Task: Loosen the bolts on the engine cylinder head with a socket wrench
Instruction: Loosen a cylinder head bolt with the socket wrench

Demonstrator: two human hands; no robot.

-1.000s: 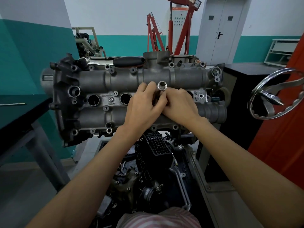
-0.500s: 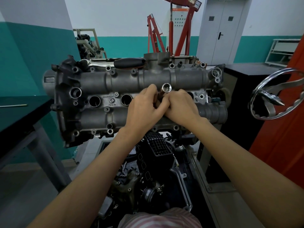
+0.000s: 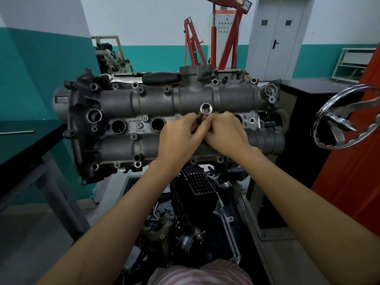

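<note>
Gripping a long chrome socket from both sides, the left hand and the right hand are seen together over the middle of the engine cylinder head. The socket is pinched between the fingertips of both hands, tilted, with its open hollow end turned up toward the camera; its lower end is hidden by the fingers, so whether it is seated on a bolt cannot be told. The cylinder head is mounted at the centre of the head view, its long axis running left to right, with two round spark plug wells exposed left of the hands. A ratchet wrench with a black handle is laid along the far edge of the head, well apart from both hands. A black intake manifold is seen below the near edge. A dark workbench stands at the left, with a thin rod lying on it. A chrome emblem is fixed on a red panel at the right. Red engine hoists and a grey double door are visible at the far wall.
</note>
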